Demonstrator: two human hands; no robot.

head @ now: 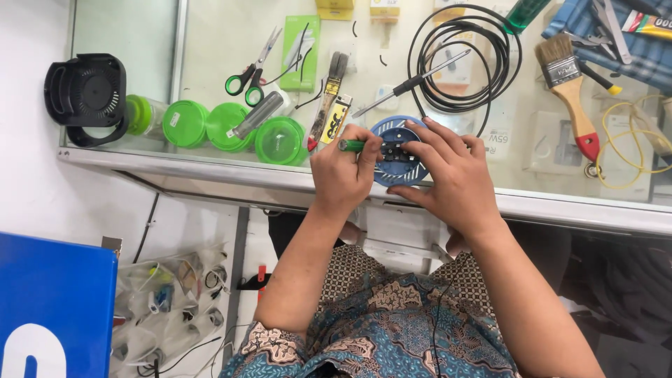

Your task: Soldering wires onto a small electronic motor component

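Blue round fan part (399, 175) is held on the glass counter (210, 164) by the right hand (448, 175), fingers closed around it; a green-handled screwdriver (353, 145) is gripped by the left hand (343, 175), tip on its centre.

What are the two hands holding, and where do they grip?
The left hand grips a green-handled screwdriver by its handle; the right hand steadies the round blue part at its rim.
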